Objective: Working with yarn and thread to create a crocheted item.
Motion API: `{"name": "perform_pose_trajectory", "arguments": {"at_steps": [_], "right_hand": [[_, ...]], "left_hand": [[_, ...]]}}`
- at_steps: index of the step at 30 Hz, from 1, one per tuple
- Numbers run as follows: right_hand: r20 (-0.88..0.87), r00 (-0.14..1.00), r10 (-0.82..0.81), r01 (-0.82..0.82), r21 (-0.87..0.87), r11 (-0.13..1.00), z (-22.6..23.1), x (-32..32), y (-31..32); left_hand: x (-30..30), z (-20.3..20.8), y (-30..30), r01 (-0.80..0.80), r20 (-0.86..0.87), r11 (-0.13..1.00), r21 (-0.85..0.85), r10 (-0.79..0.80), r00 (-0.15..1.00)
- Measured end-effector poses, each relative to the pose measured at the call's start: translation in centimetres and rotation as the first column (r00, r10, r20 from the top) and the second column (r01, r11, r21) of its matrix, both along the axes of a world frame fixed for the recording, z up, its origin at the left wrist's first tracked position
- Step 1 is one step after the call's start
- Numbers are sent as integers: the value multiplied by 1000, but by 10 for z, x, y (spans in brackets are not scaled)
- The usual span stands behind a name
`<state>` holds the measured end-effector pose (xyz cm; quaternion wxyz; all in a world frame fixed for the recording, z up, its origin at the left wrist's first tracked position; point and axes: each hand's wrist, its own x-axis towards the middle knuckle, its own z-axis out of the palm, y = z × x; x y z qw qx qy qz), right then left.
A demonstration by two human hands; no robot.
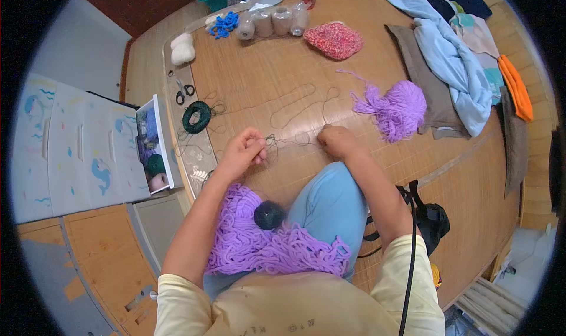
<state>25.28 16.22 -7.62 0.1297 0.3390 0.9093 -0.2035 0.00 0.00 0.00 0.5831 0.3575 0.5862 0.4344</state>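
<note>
My left hand (244, 150) is closed, fingertips pinched at a small tangle of thin dark green yarn (271, 140). A strand of it runs across to my right hand (337, 141), which is closed in a loose fist on the yarn, low over the mat. Beyond both hands, more of the strand lies in a long loose loop. On my lap, a dark green yarn ball (269, 216) rests on a chunky lavender knitted piece (242, 241). A ring-shaped coil of dark green yarn (196, 117) lies left of my left hand, with loose strands around it.
Scissors (184, 92) and a white skein (183, 48) lie at the left edge. Farther back are blue yarn (223, 25), wrapped spools (272, 22) and a red speckled knit (333, 40). Lavender yarn (401, 106) and folded clothes (454, 59) sit right. An open drawer (154, 144) stands left.
</note>
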Motion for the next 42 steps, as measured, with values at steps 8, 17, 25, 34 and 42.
{"name": "perform_pose_trajectory", "arguments": {"at_steps": [8, 17, 25, 34, 42], "right_hand": [[-548, 484, -682, 616, -341, 710, 30, 58, -48], [-476, 410, -778, 829, -161, 535, 7, 221, -182], [-222, 242, -945, 592, -738, 325, 48, 319, -185], [254, 495, -831, 831, 142, 538, 52, 322, -153], [-515, 786, -341, 352, -81, 933, 104, 25, -70]], "left_hand": [[-11, 13, -38, -15, -115, 990, -140, -1, 993], [0, 15, -34, -103, -88, 991, -87, 95, 992], [-4, 29, -50, -130, -203, 986, -108, 106, 973], [7, 29, -49, -104, -30, 987, -121, 101, 994], [10, 58, -40, -91, -62, 994, -67, 87, 994]]}}
